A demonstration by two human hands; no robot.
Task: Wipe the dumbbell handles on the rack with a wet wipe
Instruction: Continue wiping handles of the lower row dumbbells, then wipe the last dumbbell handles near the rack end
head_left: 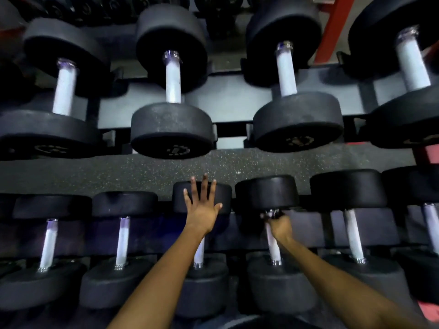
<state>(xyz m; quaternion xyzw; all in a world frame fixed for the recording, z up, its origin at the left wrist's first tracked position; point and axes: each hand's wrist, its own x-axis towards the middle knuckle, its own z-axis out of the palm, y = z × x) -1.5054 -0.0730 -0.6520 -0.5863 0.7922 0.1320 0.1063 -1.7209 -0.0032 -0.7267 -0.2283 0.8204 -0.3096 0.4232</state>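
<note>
Two rows of black dumbbells with pale metal handles lie on a rack. My left hand (pixel 202 205) lies flat with fingers spread on the far head of a lower-row dumbbell (pixel 225 198); my forearm hides most of its handle (pixel 199 255). My right hand (pixel 279 225) curls round the far end of the neighbouring handle (pixel 273 248), just under the far head (pixel 268 192). A sliver of pale material shows at my right fingertips; I cannot tell if it is the wipe.
The upper row holds larger dumbbells (pixel 172 91) on a black shelf (pixel 228 100). A strip of speckled rubber floor (pixel 118 172) shows between the rows. A red rack post (pixel 332 29) stands at the upper right. More dumbbells (pixel 354 233) flank both hands.
</note>
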